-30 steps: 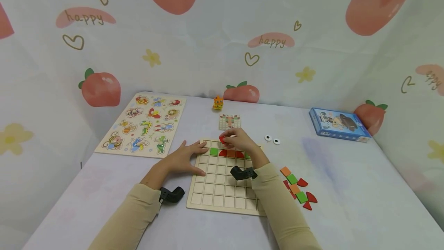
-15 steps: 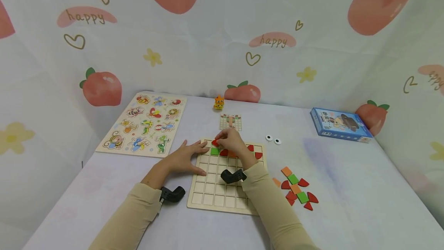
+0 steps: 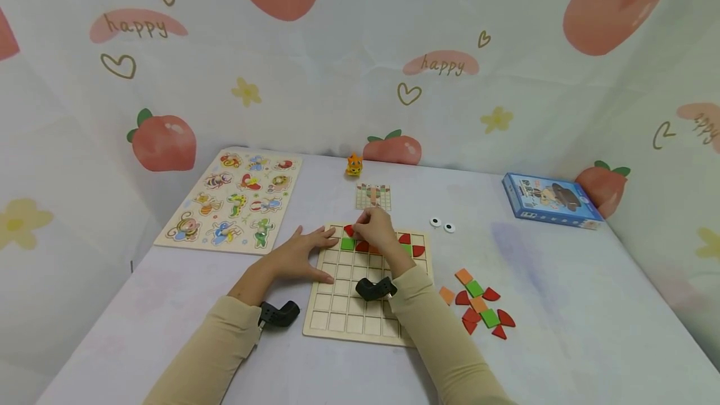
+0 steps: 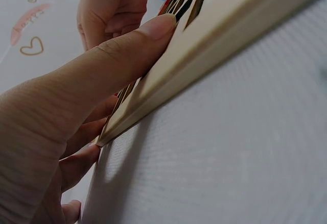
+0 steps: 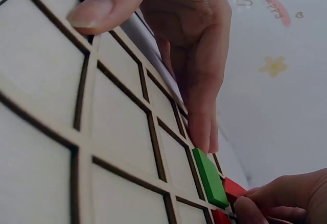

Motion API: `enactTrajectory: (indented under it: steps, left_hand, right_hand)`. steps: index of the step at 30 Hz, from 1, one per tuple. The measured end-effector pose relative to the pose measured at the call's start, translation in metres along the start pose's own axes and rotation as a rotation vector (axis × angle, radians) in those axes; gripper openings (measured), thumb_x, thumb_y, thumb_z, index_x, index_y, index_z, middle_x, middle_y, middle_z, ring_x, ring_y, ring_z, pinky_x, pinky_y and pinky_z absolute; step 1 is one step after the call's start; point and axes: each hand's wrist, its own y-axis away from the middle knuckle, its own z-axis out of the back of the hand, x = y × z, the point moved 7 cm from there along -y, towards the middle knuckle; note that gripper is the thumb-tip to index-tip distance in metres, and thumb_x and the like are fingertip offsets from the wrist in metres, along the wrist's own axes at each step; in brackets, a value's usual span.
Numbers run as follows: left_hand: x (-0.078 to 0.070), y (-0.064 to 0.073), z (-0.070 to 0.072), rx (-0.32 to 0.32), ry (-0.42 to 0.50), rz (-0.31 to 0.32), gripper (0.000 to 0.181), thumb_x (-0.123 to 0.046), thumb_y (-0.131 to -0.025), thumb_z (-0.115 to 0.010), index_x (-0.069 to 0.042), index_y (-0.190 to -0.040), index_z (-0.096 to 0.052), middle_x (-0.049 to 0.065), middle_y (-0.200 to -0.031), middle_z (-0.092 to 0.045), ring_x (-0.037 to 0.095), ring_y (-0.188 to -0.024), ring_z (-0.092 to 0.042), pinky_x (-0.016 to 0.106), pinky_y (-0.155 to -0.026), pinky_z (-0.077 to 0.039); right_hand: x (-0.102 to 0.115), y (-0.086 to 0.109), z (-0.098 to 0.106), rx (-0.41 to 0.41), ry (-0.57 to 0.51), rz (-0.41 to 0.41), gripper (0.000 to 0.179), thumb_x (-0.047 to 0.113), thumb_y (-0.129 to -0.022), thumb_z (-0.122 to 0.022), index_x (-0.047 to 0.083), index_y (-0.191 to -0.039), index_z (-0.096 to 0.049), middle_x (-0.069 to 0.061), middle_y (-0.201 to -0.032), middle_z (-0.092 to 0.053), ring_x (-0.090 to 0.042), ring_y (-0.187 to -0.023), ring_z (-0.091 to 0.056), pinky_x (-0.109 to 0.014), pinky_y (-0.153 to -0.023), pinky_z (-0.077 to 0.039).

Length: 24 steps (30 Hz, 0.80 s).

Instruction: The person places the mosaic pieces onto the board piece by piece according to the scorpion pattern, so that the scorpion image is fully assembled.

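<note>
A wooden grid board (image 3: 339,305) lies on the table. My left hand (image 3: 295,259) spans its upper left corner, thumb on the frame and fingers spread along the far edge. My right hand (image 3: 375,231) pinches a small red tile (image 3: 349,230) at a far-row cell, just beyond a green square tile (image 3: 347,244). In the right wrist view the fingertips still touch that red tile (image 5: 233,188) beside the green tile (image 5: 210,177); its full shape is hidden. More red and green tiles sit in the board's upper right, partly behind the right hand.
Several loose red, green and orange tiles (image 3: 477,304) lie right of the board. Two eye discs (image 3: 449,228), a pattern card (image 3: 382,197) and an orange toy figure (image 3: 354,165) are farther back. An insect puzzle (image 3: 247,199) lies left, a blue box (image 3: 552,200) right.
My right hand has moved left with the red tile and lowered it to the far-row cell above the green square. Tiles on the upper right have come into view. The left hand stays put.
</note>
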Motion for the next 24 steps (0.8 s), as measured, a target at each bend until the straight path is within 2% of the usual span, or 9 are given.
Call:
enactTrajectory:
  steps: [5,11,16,20,24]
  left_hand:
    - [0.001,-0.001,0.000,-0.003,-0.004,-0.003,0.086,-0.058,-0.065,-0.075,-0.017,-0.137,-0.049,-0.001,-0.153,-0.029,0.023,-0.144,-0.018,0.056,-0.116,0.003]
    - [0.003,-0.001,-0.001,-0.002,0.001,0.000,0.087,-0.058,-0.065,-0.075,-0.018,-0.137,-0.049,-0.001,-0.153,-0.029,0.023,-0.145,-0.017,0.056,-0.116,0.004]
    - [0.002,-0.001,-0.001,-0.002,0.006,-0.007,0.086,-0.059,-0.065,-0.075,-0.018,-0.137,-0.049,-0.001,-0.153,-0.029,0.023,-0.145,-0.017,0.056,-0.116,0.004]
    - [0.001,0.000,0.000,-0.003,0.007,-0.013,0.086,-0.058,-0.066,-0.075,-0.017,-0.136,-0.049,0.000,-0.153,-0.030,0.025,-0.144,-0.018,0.057,-0.115,0.003]
    - [-0.001,0.000,0.000,-0.005,0.013,-0.020,0.085,-0.056,-0.066,-0.075,-0.015,-0.136,-0.050,0.001,-0.152,-0.030,0.026,-0.144,-0.018,0.058,-0.115,0.003]
  right_hand:
    - [0.002,0.002,0.005,-0.047,0.102,0.031,0.015,0.010,-0.082,-0.069,0.003,-0.072,-0.060,-0.008,-0.076,-0.059,-0.013,-0.061,-0.057,-0.020,-0.052,-0.044]
    - [0.004,0.003,0.003,-0.022,0.128,0.043,0.021,0.012,-0.082,-0.070,0.005,-0.067,-0.057,-0.004,-0.067,-0.055,-0.010,-0.055,-0.056,-0.018,-0.049,-0.041]
    - [0.008,0.002,-0.002,-0.006,0.152,0.079,0.017,0.013,-0.082,-0.071,0.003,-0.072,-0.061,-0.003,-0.065,-0.057,-0.008,-0.055,-0.052,-0.017,-0.048,-0.040]
    - [0.009,0.003,-0.006,0.044,0.144,0.063,0.014,0.014,-0.084,-0.069,0.001,-0.079,-0.066,-0.007,-0.070,-0.064,-0.008,-0.056,-0.056,-0.017,-0.049,-0.044]
    - [0.009,0.003,-0.007,0.064,0.149,0.058,0.015,0.014,-0.085,-0.068,0.001,-0.079,-0.067,-0.009,-0.071,-0.065,-0.008,-0.054,-0.055,-0.019,-0.049,-0.045]
